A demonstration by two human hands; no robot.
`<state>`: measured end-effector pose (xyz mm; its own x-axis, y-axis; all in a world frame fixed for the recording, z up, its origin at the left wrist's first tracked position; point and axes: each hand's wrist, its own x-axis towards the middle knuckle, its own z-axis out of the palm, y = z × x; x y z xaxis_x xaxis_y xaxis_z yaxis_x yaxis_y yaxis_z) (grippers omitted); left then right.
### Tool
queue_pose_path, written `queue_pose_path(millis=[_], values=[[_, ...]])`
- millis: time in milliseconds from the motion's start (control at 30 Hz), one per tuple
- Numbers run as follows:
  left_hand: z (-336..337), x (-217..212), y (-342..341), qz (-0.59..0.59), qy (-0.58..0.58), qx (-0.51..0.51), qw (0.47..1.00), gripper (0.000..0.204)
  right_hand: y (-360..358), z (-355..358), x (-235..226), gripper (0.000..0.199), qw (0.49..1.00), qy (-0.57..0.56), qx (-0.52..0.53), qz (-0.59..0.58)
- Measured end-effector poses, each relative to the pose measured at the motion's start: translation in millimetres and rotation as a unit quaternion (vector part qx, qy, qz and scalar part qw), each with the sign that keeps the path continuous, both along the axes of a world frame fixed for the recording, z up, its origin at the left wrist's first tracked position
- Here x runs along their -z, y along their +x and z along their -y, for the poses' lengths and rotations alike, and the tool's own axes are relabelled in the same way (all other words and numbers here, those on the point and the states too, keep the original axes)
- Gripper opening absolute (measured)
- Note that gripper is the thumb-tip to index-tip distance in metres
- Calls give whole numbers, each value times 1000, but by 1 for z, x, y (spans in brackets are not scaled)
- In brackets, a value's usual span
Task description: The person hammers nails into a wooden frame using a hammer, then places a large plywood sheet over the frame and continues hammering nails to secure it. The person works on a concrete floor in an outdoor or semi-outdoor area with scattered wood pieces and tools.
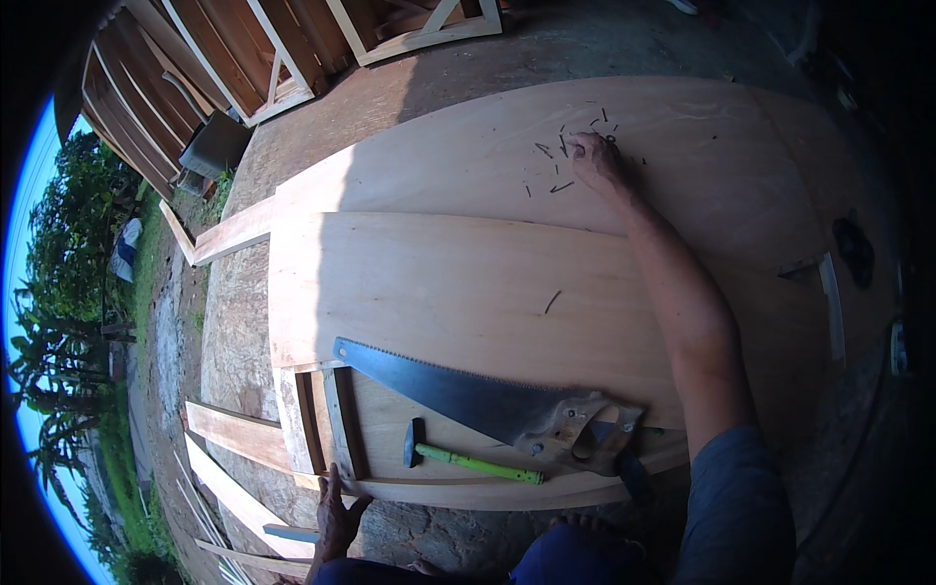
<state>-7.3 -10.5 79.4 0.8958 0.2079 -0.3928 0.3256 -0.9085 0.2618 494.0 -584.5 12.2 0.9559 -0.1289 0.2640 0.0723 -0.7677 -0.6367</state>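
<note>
The place is outdoors: a patch of bare concrete ground (292, 146) in bright sun, with green trees (68, 244) and blue sky along the left edge, and stacked wooden frames (224, 49) leaning at the top left. Loose timber planks (234, 434) lie on the ground at the lower left, and one longer plank (229, 234) sticks out from under the sheets toward the grass.

Most of the view is taken up by a large pale plywood sheet (702, 127), lying flat. On top of it, nearer the person, lies a second plywood sheet (439, 283), smooth, light tan and bare but for one stray nail. Below that a wooden frame (331, 429) with upright slats shows at the near edge.

A handsaw (468, 395) with a dark blade and a worn wooden grip lies slantwise across the near edge, teeth facing up the picture. Just below it lies a hammer (468, 460) with a yellow-green handle and a dark head, touching nothing but the wood.

The small dark nails (556, 166) are scattered loose on the far sheet, thin and short, pointing every way. The right hand (595, 156) is stretched out among them, fingertips bunched down on the pile; whether it has pinched any nail cannot be told. The left hand (336, 512) rests flat with fingers spread on the near edge of the frame, holding nothing
</note>
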Motion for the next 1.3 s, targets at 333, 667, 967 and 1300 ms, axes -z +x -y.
queue_pose_path(millis=[333,667,967,1300], values=[[9,-10,7,-12,32,6,999,101,31,-40,-27,26,981,-24,119,-153],[13,5,10,-9,-36,-34,999,101,21,29,24,27,965,210,145,-50],[95,-24,30,203,-506,-270,794,56,-266,-214,-75,14,885,313,-335,-79],[110,17,13,34,-766,-222,602,45,-433,-287,-48,18,854,248,-414,-196]])
